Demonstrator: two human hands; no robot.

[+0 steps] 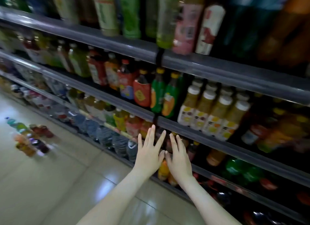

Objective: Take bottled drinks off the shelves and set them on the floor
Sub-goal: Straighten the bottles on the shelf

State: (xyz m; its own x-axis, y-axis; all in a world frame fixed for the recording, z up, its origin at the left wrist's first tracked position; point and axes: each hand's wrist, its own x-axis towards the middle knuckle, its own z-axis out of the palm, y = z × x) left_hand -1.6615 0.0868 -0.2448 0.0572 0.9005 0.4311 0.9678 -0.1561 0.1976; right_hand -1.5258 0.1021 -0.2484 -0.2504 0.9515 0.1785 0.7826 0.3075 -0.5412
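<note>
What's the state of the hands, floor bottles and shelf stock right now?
left hand: open, fingers spread, empty, reaching toward the lower shelf.
right hand: open, empty, beside the left, thumbs nearly touching.
floor bottles: cluster standing on the tiles, blurred.
white-capped juice bottles: upright on the shelf, in a row.
green bottles: upright on the shelf, yellow caps on.
water bottles: on the low shelf, capped.

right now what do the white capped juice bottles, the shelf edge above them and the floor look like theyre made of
White-capped juice bottles: clear, probably plastic; yellow liquid shows through, paper-like labels. Glass can't be ruled out.
Shelf edge: dark grey, smooth, with a dull sheen; painted metal or plastic strip, can't tell which.
Floor: pale glossy tile, likely ceramic; it has grout lines and mirrors the ceiling lights.
</note>
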